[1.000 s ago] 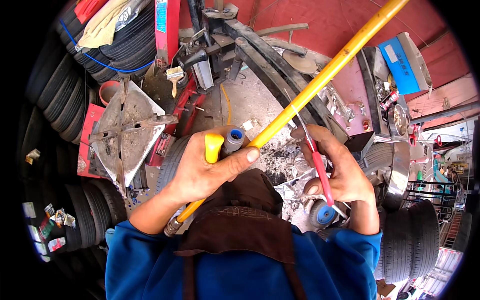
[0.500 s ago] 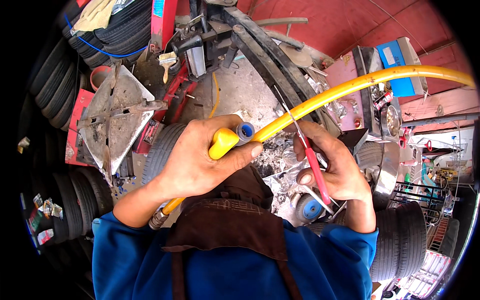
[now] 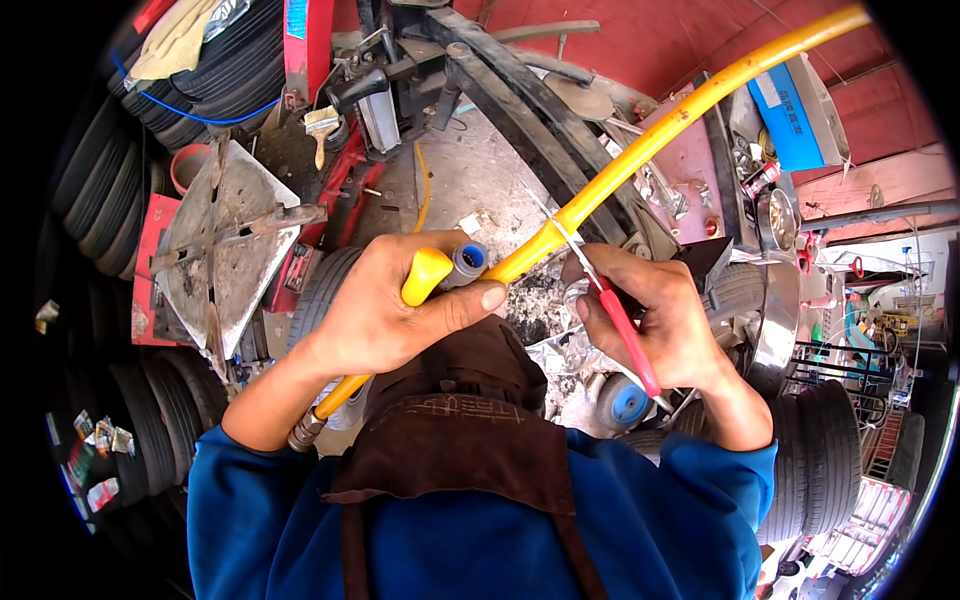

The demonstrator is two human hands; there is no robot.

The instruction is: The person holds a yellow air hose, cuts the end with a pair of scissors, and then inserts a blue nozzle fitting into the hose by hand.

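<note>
Left grip: your left hand (image 3: 385,315) is closed round the yellow hose (image 3: 640,165), thumb along it; a grey fitting (image 3: 468,265) with a blue inside pokes up from the fist;
Right grip: your right hand (image 3: 660,310) is curled firmly round the red-handled tool (image 3: 630,340);
Tool tip: thin metal, lying across the hose, just beyond both hands;
Hose run: from your left fist to upper right;
Background: square metal plate (image 3: 190,290) left; blue box (image 3: 785,125) upper right.

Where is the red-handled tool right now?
In the head view, the red-handled tool is right of centre in the person's right hand, its metal end crossing the yellow hose to the right of the left hand.
</note>
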